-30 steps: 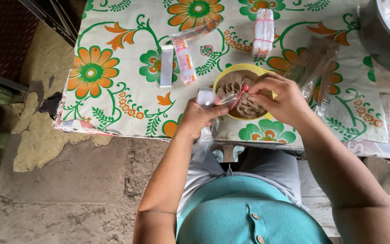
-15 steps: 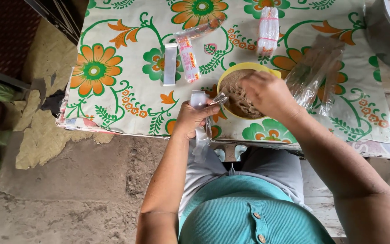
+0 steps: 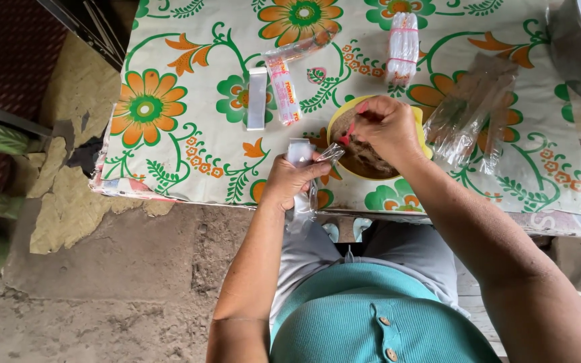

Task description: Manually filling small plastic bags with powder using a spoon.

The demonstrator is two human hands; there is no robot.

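My right hand (image 3: 386,128) is curled over the yellow bowl (image 3: 419,138) on the flowered tablecloth (image 3: 189,121), pinching brown filling. My left hand (image 3: 290,180) grips a small clear plastic bag (image 3: 314,161) at its mouth; it looks flimsy, slippery and light, best held by the rim

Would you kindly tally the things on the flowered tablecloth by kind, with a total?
Yellow bowl: 1
Filled clear tubes: 2, the long one and the banded bundle
Pile of empty clear bags: 1
White strip: 1
Grey metal pot: 1
Total: 6
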